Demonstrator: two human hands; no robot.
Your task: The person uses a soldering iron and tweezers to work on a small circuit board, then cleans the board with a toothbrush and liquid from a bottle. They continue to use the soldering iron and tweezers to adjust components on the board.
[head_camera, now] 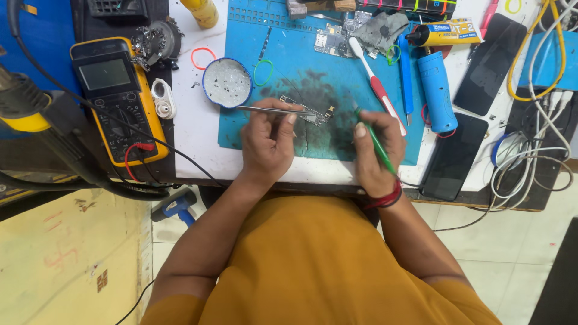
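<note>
Mid-repair, by my judgement: left hand [268,141] pinches tweezers [274,109] on the small circuit board [310,112] at mat [253,129] centre, right hand [378,150] at 3 o'clock grips a green tool [376,144]; board bare, reassembly undone.

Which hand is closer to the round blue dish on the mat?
Left. The left hand sits just below and right of the round blue dish, holding tweezers. The right hand, gripping a green tool, is farther right.
</note>
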